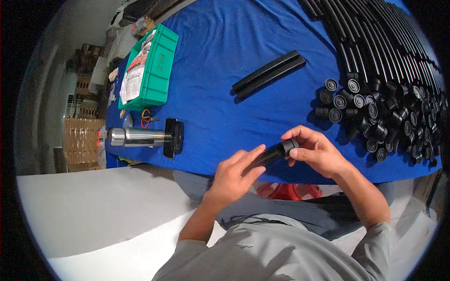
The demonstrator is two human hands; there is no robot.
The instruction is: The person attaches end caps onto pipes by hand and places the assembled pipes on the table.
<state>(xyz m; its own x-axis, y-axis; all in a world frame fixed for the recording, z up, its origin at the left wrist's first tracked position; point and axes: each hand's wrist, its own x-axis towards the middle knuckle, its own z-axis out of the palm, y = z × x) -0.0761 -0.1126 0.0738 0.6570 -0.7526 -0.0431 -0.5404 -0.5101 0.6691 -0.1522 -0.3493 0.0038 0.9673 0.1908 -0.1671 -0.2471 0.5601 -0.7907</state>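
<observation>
Holding black tube (pixel 265 157) between thumb and fingers of left hand (pixel 234 177), slanted toward right hand (pixel 316 152). Pinching black cap (pixel 290 144) between right thumb and fingers, at tube's end; can't tell how far seated. Got two more tubes (pixel 269 75) ahead of both hands, heaped caps (pixel 372 110) right of right hand, rows of tubes (pixel 375 37) beyond those, steel flask (pixel 140 137) left of left hand.

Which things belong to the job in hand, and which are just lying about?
Likely the job:
black tube in left hand
black cap in right hand
loose black caps
two black tubes
rows of black tubes

Likely lying about:
steel flask
black object
green crate
newspaper
red-and-yellow-handled scissors
</observation>
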